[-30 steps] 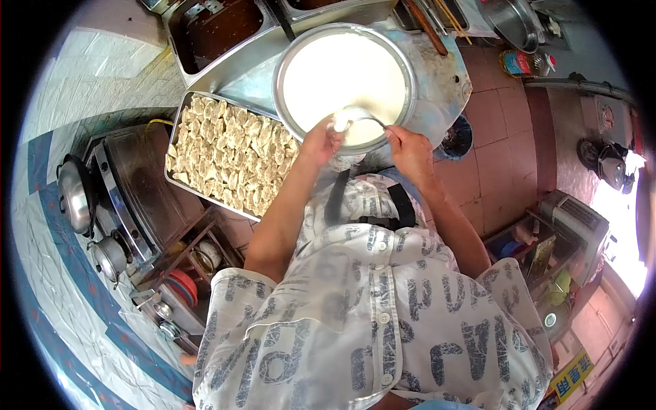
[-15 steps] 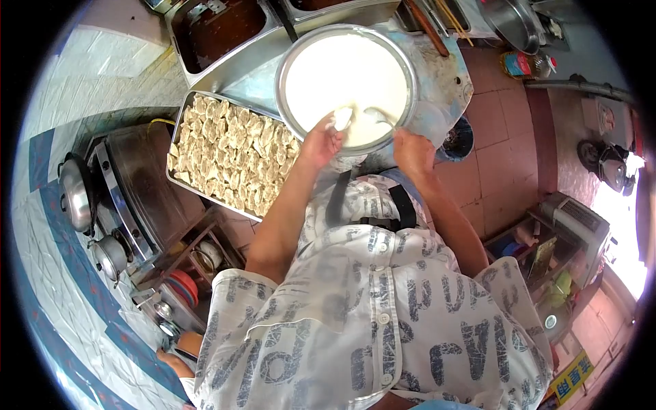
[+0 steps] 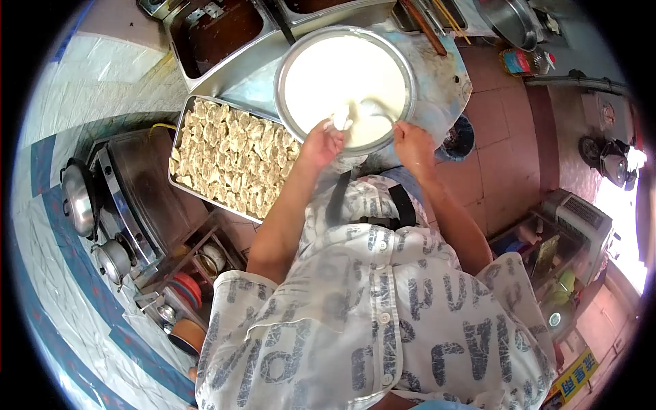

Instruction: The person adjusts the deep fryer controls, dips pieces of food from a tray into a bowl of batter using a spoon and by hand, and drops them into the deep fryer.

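A large round metal bowl (image 3: 279, 102) stands in front of me, nearly filled with a smooth, creamy white mass (image 3: 342, 72). At its near rim my left hand (image 3: 323, 145) is closed on a soft white lump (image 3: 342, 117); its exact kind I cannot make out. My right hand (image 3: 414, 145) grips the handle of a metal spoon (image 3: 372, 108), whose bowl is over or in the white mass, slightly blurred. Left of the bowl lies a metal tray (image 3: 179, 130) covered with rows of pale, brown-speckled stuffed pieces (image 3: 232, 157).
Rectangular metal pans (image 3: 217, 34) with dark brown liquid sit behind the bowl. Chopsticks (image 3: 451, 19) and a brown handle (image 3: 425, 27) lie at the back right. A bucket (image 3: 459, 137) and an oil bottle (image 3: 523, 62) stand at the right; lidded pots (image 3: 77, 198) at the left.
The spoon in my right hand has shifted slightly and turned within the bowl. My left hand has barely moved, still at the near rim with the white lump.
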A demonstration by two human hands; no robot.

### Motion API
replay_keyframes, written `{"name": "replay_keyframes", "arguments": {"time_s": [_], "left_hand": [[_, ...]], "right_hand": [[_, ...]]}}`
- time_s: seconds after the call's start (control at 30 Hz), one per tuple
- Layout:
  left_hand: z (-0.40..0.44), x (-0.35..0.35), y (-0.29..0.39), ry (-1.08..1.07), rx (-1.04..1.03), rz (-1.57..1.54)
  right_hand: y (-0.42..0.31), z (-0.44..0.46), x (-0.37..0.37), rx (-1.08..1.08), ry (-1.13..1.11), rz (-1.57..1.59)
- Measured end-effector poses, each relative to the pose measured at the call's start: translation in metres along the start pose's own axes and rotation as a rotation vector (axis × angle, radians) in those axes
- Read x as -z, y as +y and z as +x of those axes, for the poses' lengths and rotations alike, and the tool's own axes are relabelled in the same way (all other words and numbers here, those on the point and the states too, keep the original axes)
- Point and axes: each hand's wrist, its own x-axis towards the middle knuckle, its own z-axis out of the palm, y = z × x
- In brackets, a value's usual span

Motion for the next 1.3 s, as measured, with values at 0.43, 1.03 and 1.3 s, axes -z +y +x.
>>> {"name": "replay_keyframes", "arguments": {"time_s": [0.43,1.03,1.3], "left_hand": [[0.011,0.024,0.006,0.014,0.087,-0.075],[-0.005,-0.001,-0.006,0.003,0.041,0.059],[-0.012,-0.011,-0.001,-0.06,-0.011,0.025]], "right_hand": [[-0.014,-0.013,0.018,0.001,-0.07,0.266],[0.011,0.003,-0.053,-0.327,-0.402,0.724],[0.019,0.011,-0.049,-0.43,-0.413,0.991]]}}
